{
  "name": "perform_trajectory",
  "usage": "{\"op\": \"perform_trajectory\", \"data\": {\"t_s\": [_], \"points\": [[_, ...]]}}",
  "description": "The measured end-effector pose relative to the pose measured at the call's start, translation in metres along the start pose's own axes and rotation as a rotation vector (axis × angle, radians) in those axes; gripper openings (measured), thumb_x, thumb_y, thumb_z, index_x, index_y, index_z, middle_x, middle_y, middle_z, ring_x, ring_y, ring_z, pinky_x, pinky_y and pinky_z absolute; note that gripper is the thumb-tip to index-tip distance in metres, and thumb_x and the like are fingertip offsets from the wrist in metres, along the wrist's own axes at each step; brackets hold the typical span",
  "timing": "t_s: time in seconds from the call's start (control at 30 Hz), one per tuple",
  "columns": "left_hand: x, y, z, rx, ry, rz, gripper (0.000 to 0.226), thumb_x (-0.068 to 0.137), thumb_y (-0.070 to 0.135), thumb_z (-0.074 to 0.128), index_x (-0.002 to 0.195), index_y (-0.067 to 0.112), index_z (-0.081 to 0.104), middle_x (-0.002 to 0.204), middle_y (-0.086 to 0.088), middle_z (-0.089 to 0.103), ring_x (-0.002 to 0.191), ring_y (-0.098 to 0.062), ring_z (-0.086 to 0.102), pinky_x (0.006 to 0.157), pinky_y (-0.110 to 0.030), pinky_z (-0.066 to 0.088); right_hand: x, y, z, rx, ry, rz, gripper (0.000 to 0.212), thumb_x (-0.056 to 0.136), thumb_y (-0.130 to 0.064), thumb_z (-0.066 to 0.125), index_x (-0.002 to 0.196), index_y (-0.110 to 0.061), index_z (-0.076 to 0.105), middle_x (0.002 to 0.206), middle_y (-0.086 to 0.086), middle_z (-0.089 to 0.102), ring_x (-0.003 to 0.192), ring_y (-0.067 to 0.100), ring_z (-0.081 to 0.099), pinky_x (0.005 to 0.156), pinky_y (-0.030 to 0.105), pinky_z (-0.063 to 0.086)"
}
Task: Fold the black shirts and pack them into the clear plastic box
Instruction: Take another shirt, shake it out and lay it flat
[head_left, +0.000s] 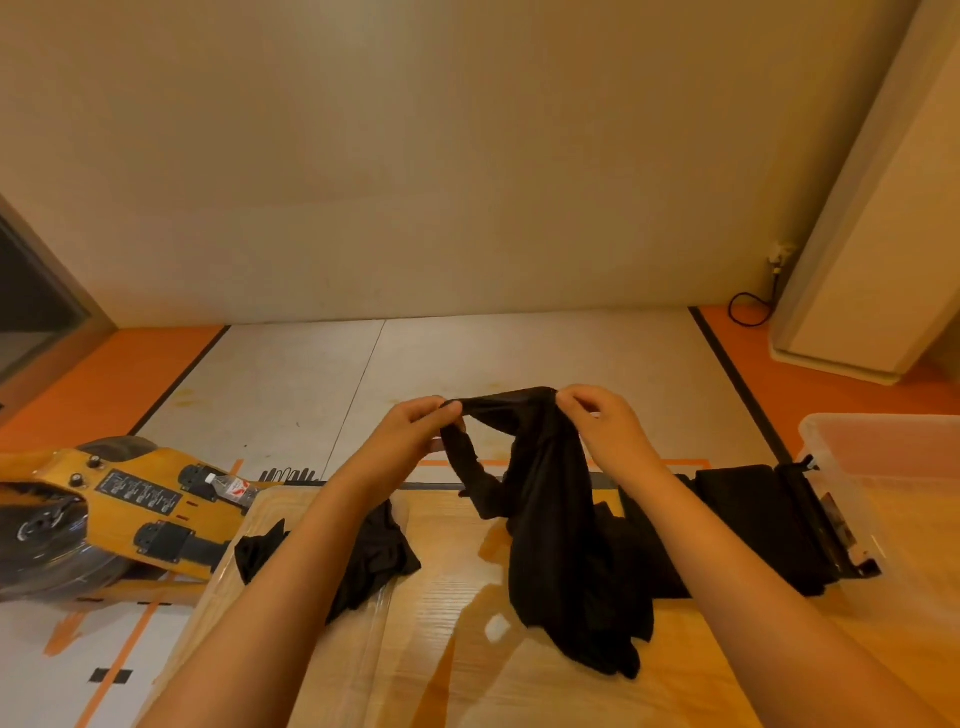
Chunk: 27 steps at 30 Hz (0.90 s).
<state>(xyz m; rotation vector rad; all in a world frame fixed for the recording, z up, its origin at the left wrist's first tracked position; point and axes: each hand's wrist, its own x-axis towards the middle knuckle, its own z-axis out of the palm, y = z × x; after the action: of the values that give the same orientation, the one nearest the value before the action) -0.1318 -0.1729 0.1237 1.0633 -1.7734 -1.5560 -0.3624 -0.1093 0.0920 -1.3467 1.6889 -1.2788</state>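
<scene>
A black shirt (550, 519) hangs above the wooden table (457, 649), its lower part bunched on the tabletop. My left hand (415, 431) pinches its top edge on the left, and my right hand (602, 426) pinches the top on the right. One sleeve dangles between the hands. A crumpled black shirt (374, 556) lies on the table under my left forearm. More black cloth (748, 525) lies to the right, next to the clear plastic box (883, 467) at the table's right edge.
A yellow machine (104, 509) with a plastic bottle (231, 487) on it stands left of the table. Beyond the table lies a grey floor with orange borders. A beige wall and a column (872, 234) stand at the back.
</scene>
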Motion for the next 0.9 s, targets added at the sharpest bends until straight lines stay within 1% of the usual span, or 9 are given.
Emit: {"op": "perform_trajectory", "data": {"t_s": [0.1, 0.2, 0.33, 0.43, 0.5, 0.57, 0.67, 0.77, 0.9], "points": [[-0.004, 0.017, 0.008, -0.275, -0.012, -0.008, 0.020, 0.098, 0.019, 0.049, 0.100, 0.008, 0.065, 0.086, 0.003, 0.071, 0.091, -0.013, 0.068, 0.087, -0.028, 0.053, -0.009, -0.007, 0.004, -0.046, 0.184, -0.023, 0.014, 0.097, -0.027, 0.052, 0.095, -0.023, 0.065, 0.100, -0.002, 0.060, 0.090, 0.008, 0.056, 0.072, 0.015, 0.041], [-0.009, 0.026, 0.021, -0.292, -0.068, -0.017, 0.029, 0.090, 0.023, 0.055, 0.115, 0.012, 0.063, 0.099, 0.001, 0.072, 0.101, -0.016, 0.068, 0.084, -0.027, 0.054, -0.029, -0.018, 0.022, 0.056, 0.033, 0.094, 0.016, 0.093, -0.036, 0.059, 0.098, -0.020, 0.061, 0.093, -0.002, 0.062, 0.086, 0.012, 0.059, 0.074, 0.029, 0.052], [-0.017, 0.037, 0.030, -0.276, -0.061, -0.004, 0.036, 0.091, 0.018, 0.056, 0.127, 0.019, 0.057, 0.099, -0.001, 0.069, 0.096, -0.015, 0.069, 0.078, -0.026, 0.054, -0.049, -0.015, 0.054, -0.016, -0.115, 0.229, 0.031, 0.088, -0.044, 0.063, 0.107, -0.022, 0.054, 0.094, -0.002, 0.060, 0.083, 0.010, 0.060, 0.077, 0.029, 0.054], [-0.024, 0.048, 0.027, -0.248, -0.106, 0.021, 0.045, 0.082, 0.018, 0.060, 0.126, 0.022, 0.054, 0.090, 0.000, 0.071, 0.085, -0.014, 0.069, 0.073, -0.025, 0.054, -0.053, -0.007, 0.076, -0.183, -0.120, 0.235, 0.037, 0.083, -0.052, 0.064, 0.107, -0.027, 0.049, 0.093, -0.011, 0.058, 0.085, 0.010, 0.060, 0.075, 0.031, 0.053], [-0.030, 0.053, 0.024, -0.236, -0.124, 0.037, 0.045, 0.081, 0.014, 0.060, 0.125, 0.022, 0.053, 0.087, 0.002, 0.072, 0.082, -0.013, 0.070, 0.070, -0.024, 0.054, -0.053, -0.005, 0.084, -0.258, -0.078, 0.237, 0.035, 0.087, -0.047, 0.062, 0.112, -0.027, 0.049, 0.096, -0.012, 0.059, 0.089, 0.012, 0.060, 0.072, 0.027, 0.047], [-0.035, 0.054, 0.018, -0.223, -0.113, 0.046, 0.040, 0.085, 0.007, 0.058, 0.121, 0.022, 0.055, 0.084, 0.001, 0.072, 0.078, -0.013, 0.069, 0.066, -0.023, 0.054, -0.052, 0.001, 0.087, -0.340, -0.051, 0.243, 0.029, 0.091, -0.036, 0.058, 0.115, -0.021, 0.051, 0.103, -0.004, 0.062, 0.095, 0.019, 0.062, 0.073, 0.031, 0.047], [-0.039, 0.052, -0.002, -0.155, -0.040, 0.063, 0.031, 0.089, -0.001, 0.055, 0.116, 0.014, 0.058, 0.084, -0.001, 0.072, 0.081, -0.013, 0.069, 0.067, -0.023, 0.054, -0.050, 0.016, 0.080, -0.436, -0.040, 0.293, 0.015, 0.093, -0.023, 0.052, 0.107, -0.019, 0.052, 0.097, 0.001, 0.063, 0.086, 0.023, 0.062, 0.069, 0.038, 0.053], [-0.038, 0.043, -0.029, -0.032, 0.123, 0.055, 0.019, 0.094, -0.004, 0.048, 0.099, 0.007, 0.063, 0.079, -0.001, 0.070, 0.074, -0.012, 0.066, 0.064, -0.021, 0.053, -0.043, 0.027, 0.059, -0.374, -0.001, 0.381, 0.007, 0.095, -0.020, 0.047, 0.097, -0.018, 0.053, 0.090, 0.004, 0.061, 0.077, 0.025, 0.061, 0.065, 0.040, 0.052], [-0.029, 0.023, -0.055, 0.142, 0.357, 0.006, 0.022, 0.096, -0.005, 0.044, 0.098, 0.006, 0.063, 0.083, -0.009, 0.067, 0.076, -0.021, 0.066, 0.078, -0.035, 0.057, -0.021, 0.017, 0.027, -0.275, 0.111, 0.347, 0.005, 0.094, -0.018, 0.052, 0.092, -0.018, 0.056, 0.088, 0.002, 0.060, 0.074, 0.025, 0.062, 0.070, 0.045, 0.056]]}}
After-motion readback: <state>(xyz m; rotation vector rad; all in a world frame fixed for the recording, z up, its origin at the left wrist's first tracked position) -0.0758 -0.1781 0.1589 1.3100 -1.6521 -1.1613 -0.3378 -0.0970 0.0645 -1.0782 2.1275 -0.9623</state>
